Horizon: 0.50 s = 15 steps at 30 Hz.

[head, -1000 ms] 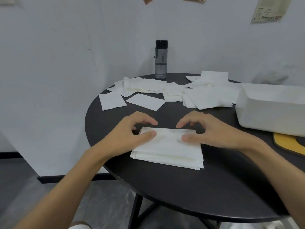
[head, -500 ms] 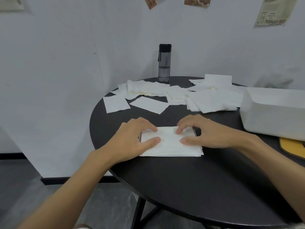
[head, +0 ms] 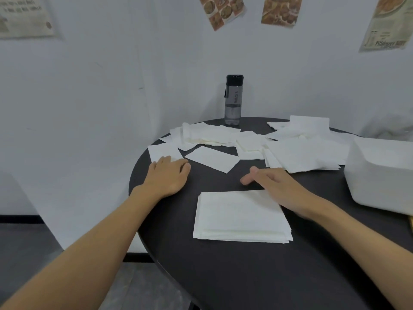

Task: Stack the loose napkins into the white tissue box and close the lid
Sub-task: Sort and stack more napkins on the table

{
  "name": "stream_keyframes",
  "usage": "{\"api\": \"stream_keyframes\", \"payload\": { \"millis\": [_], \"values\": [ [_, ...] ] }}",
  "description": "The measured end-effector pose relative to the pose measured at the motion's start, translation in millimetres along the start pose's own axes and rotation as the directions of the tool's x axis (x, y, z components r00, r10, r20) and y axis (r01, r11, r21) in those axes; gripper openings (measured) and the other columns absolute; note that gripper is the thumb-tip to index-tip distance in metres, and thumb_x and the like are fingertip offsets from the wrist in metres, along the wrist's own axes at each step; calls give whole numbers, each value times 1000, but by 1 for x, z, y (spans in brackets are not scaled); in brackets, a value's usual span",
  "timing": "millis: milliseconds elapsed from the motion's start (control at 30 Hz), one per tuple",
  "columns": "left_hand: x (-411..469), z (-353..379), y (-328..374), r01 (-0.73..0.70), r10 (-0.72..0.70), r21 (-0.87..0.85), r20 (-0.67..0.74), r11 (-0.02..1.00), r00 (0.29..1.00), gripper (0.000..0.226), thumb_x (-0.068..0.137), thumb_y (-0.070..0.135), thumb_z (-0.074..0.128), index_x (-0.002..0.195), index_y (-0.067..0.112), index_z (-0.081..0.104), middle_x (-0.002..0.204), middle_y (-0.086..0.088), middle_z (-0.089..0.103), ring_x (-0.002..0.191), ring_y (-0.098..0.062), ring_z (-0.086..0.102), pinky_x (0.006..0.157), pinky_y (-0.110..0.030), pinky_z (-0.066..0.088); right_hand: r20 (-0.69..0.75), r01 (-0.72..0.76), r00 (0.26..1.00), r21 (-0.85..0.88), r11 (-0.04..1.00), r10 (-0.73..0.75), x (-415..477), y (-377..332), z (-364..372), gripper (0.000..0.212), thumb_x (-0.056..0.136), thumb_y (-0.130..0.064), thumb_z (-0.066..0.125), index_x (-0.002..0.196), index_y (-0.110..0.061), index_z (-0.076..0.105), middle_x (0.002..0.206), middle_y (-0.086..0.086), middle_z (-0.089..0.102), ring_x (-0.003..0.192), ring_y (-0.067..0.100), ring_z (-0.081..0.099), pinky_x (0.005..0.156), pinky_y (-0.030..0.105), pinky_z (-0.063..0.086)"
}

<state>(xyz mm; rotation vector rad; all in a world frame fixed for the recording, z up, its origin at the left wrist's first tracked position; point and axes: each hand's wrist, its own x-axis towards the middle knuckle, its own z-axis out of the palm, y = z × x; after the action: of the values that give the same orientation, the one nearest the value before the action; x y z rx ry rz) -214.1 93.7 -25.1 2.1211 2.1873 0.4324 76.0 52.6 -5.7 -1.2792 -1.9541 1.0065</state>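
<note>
A squared-up stack of white napkins (head: 241, 217) lies on the round black table (head: 245, 276) in front of me. Loose napkins (head: 301, 151) are scattered across the far half of the table. My left hand (head: 167, 175) lies palm down with its fingertips on a single napkin (head: 161, 151) at the table's left edge. My right hand (head: 270, 182) hovers flat just beyond the stack's far right corner, fingers apart, holding nothing. The white tissue box (head: 382, 175) stands at the right edge of view, partly cut off.
A dark water bottle (head: 233, 100) stands at the back of the table against the white wall. A sliver of a yellow object (head: 410, 222) shows beside the box. Posters hang on the wall. The floor lies below the table's left rim.
Both hands have left the stack. My left hand reached forward-left onto a single napkin. My right hand lifted off and moved a little beyond the stack. The view has tilted up.
</note>
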Motion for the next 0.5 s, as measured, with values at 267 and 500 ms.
{"api": "stream_keyframes", "payload": {
  "millis": [267, 500],
  "values": [
    [-8, -4, 2, 5, -11, -66, -103, 998, 995, 30, 99, 28, 42, 107, 7, 62, 109, -4, 63, 95, -28, 59, 96, -43, 45, -26, -17, 999, 31, 999, 17, 1, 0, -2, 52, 102, -52, 35, 97, -23, 78, 111, -21, 69, 102, -26, 49, 90, 10, 31],
    [-36, -25, 12, -193, -102, -464, -538, 864, 837, 17, 96, 11, 59, 105, 15, 73, 102, 6, 72, 94, -10, 64, 85, -18, 47, -79, 27, 997, 53, 998, -23, 0, 1, -1, 49, 103, -46, 38, 90, -20, 78, 99, -18, 73, 96, -9, 61, 83, 8, 38]
  ]
}}
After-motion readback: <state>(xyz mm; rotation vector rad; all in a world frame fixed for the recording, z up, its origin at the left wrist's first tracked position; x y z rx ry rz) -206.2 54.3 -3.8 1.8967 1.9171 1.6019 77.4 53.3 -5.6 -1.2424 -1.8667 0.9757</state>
